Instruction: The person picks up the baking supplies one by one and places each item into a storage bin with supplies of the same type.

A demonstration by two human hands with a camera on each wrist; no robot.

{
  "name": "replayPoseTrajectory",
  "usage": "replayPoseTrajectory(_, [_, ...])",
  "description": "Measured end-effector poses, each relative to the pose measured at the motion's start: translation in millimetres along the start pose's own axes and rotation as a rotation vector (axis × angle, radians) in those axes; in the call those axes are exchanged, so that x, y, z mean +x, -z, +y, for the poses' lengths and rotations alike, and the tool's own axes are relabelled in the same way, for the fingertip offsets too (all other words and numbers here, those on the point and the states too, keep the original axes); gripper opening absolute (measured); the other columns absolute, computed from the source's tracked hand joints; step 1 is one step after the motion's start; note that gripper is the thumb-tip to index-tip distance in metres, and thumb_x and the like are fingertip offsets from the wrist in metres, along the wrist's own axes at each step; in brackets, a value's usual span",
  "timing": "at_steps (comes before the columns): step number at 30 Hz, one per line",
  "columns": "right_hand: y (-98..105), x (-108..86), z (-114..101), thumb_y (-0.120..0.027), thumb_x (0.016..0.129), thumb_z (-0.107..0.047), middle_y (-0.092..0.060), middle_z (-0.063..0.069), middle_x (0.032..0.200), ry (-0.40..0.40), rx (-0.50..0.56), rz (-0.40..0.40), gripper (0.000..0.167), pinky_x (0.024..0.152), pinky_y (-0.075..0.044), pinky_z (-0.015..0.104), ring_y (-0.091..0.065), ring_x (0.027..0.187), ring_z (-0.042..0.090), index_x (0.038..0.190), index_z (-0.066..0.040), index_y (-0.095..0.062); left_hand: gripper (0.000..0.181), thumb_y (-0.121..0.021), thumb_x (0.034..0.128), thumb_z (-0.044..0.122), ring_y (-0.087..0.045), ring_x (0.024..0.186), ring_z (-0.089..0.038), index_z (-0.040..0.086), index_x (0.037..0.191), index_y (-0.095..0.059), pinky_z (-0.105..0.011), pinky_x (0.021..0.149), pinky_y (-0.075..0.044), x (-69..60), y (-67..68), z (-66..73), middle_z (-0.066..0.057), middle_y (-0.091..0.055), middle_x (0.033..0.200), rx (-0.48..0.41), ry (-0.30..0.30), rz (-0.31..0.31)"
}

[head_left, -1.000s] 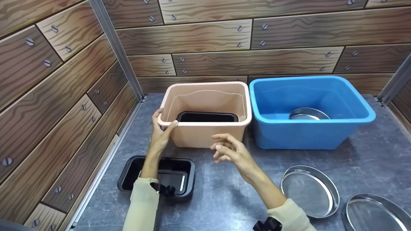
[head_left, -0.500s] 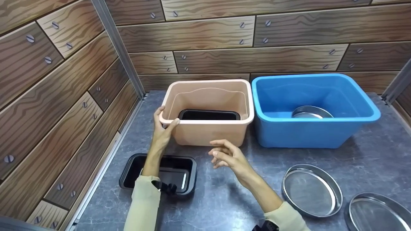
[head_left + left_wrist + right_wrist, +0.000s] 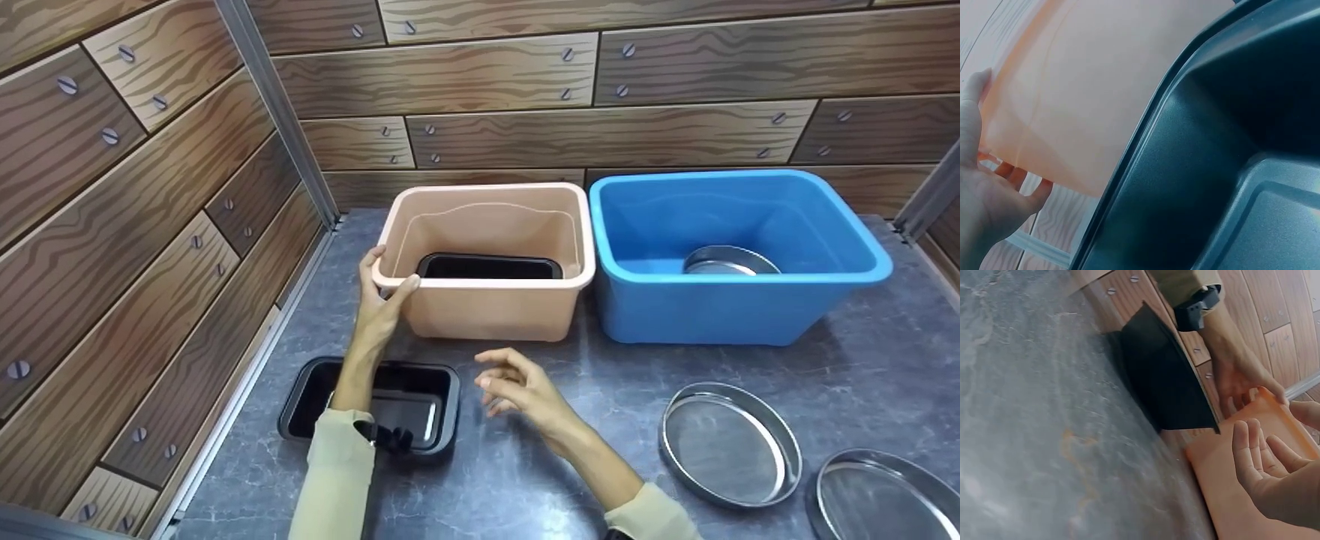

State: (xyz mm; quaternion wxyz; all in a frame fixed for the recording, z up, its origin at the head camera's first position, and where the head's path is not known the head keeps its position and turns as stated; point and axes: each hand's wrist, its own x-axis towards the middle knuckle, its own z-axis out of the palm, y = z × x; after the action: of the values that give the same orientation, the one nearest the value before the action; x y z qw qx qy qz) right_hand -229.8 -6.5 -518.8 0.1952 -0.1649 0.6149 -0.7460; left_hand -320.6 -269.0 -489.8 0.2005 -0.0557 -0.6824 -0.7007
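My left hand [image 3: 375,319] grips the rim of a beige plastic bin [image 3: 491,311] at its front left corner, thumb toward the front and fingers around the side. A dark rectangular loaf pan [image 3: 491,268] lies inside that bin. Below my left forearm, partly hidden by it, another black loaf pan [image 3: 448,405] rests on the table; it looms close in the left wrist view. My right hand [image 3: 521,390] hovers in front of the beige bin with loosely bent fingers, holding nothing. In the right wrist view the right hand's palm [image 3: 1280,489] shows bare.
A blue bin [image 3: 697,311] stands right beside the beige one, with a round metal pan [image 3: 731,259] inside. Two more round pans, one nearer the middle [image 3: 731,446] and one at the edge [image 3: 885,495], lie at front right. Wood-patterned walls [image 3: 495,79] enclose the back and left.
My right hand has drifted down and slightly left, away from the beige bin. The left hand keeps its grip on the rim. The head view has shifted slightly.
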Motion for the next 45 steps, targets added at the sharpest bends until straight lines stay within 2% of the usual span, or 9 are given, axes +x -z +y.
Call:
replayPoseTrajectory(7, [-7.7,-0.2,12.6,-0.070,0.097,-0.017,-0.062,0.018,0.115,-0.042,-0.071,-0.061,0.050,0.078,-0.061,0.038,-0.066,0.091,0.025,0.143,-0.004,-0.054,0.076,-0.075,0.0917,0.010,-0.038,0.142,-0.045,0.011,0.155,-0.032,-0.041,0.114,-0.033,-2.3,0.6,0.5,-0.019,-0.036,0.158,0.022,0.009,0.007])
replayPoseTrajectory(16, [-15.0,-0.1,21.9,-0.070,0.098,-0.015,-0.060,0.016,0.113,-0.051,-0.082,-0.099,0.049,0.079,-0.061,0.039,-0.067,0.091,0.024,0.144,-0.006,-0.054,0.076,-0.074,0.0917,0.008,-0.039,0.141,-0.047,0.010,0.154,-0.031,-0.041,0.114,-0.034,-1.3,0.0,1.3,-0.023,-0.037,0.156,0.002,0.008,-0.002])
replayPoseTrajectory(31, [-26.6,2.1,31.8,-0.071,0.096,-0.011,-0.058,0.012,0.107,-0.087,0.010,-0.127,0.055,0.075,-0.062,0.037,-0.067,0.087,0.025,0.145,0.001,-0.049,0.077,-0.075,0.0919,0.010,-0.039,0.142,-0.043,0.014,0.154,-0.031,-0.042,0.115,-0.034,-2.1,-0.2,2.6,-0.021,-0.037,0.157,-0.005,0.027,-0.001])
replayPoseTrajectory(39, [-30.5,2.2,33.0,-0.074,0.093,-0.008,-0.056,0.009,0.101,-0.087,0.086,-0.108,0.060,0.074,-0.063,0.044,-0.067,0.086,0.024,0.145,0.003,-0.045,0.078,-0.076,0.0927,0.014,-0.037,0.144,-0.041,0.015,0.156,-0.030,-0.045,0.118,-0.031,-1.3,-2.1,0.4,-0.019,-0.035,0.159,-0.015,0.035,-0.017])
replayPoseTrajectory(45, [-36.1,1.2,36.2,-0.076,0.091,-0.008,-0.055,0.007,0.096,-0.088,0.097,-0.091,0.063,0.077,-0.063,0.047,-0.068,0.083,0.024,0.146,0.002,-0.045,0.077,-0.076,0.0928,0.011,-0.036,0.143,-0.043,0.015,0.155,-0.031,-0.046,0.119,-0.030,-2.4,-0.7,1.3,-0.020,-0.035,0.158,-0.025,0.039,-0.006])
